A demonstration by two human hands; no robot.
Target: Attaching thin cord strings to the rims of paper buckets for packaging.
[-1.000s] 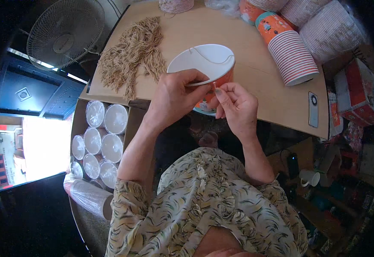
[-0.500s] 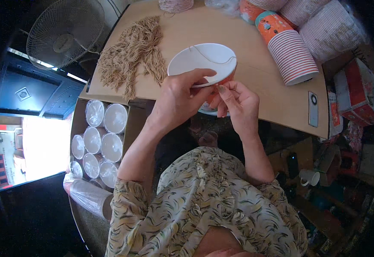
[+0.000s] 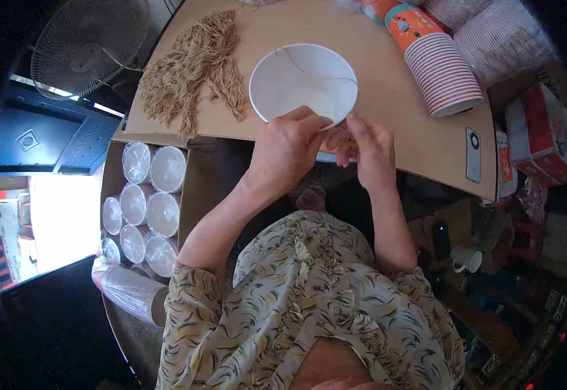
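Note:
A large paper bucket (image 3: 306, 75), white inside, is tilted so that its open mouth faces me over the table's near edge. My left hand (image 3: 289, 144) is closed on its near rim, with fingertips reaching inside. A thin tan string (image 3: 290, 60) lies along the far inside wall and shows again at the right rim. Beside that right rim, my right hand (image 3: 376, 153) has thumb and forefinger pinched together, with a bit of string at its fingertips. What lies between the two hands is partly hidden. A heap of tan strings (image 3: 196, 71) rests on the table to the left.
On the table (image 3: 420, 153) at right lie a stack of striped paper buckets (image 3: 441, 75) and a grey flat object (image 3: 473, 155). A carton of plastic-wrapped cups (image 3: 164, 214) stands at left, near a fan (image 3: 90, 55). Low at right is a white mug (image 3: 467, 260).
The bucket has turned so more of its inside shows. My left fingers have drawn in closer at the near rim. The whole view has shifted slightly, with the table higher in the picture.

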